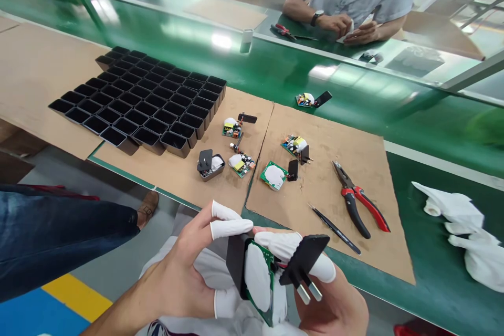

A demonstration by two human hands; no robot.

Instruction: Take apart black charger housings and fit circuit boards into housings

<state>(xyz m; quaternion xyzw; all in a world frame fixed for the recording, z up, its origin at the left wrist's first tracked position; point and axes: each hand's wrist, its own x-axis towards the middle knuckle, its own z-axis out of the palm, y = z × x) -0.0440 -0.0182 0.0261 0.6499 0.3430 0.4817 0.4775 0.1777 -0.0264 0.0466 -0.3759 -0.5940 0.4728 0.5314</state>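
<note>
My left hand (185,260), with white finger cots on its fingertips, grips a black plastic case (237,262) held upright on edge. In my right hand (331,294) is a green circuit board (269,302) coated with a white paste patch (258,278). The board stands at the mouth of the case; how deep it sits is hidden. A black plug cover (307,260) with two metal pins hangs off the board by wires, beside my right fingers. Both hands are above my lap, in front of the bench edge.
Rows of open black cases (149,100) stand at left on cardboard. Several board assemblies (274,176) and a filled case (211,165) lie mid-bench. Tweezers (334,228), pliers (358,199) and white finger cots (468,231) are at right. A co-worker (354,5) sits across the belt.
</note>
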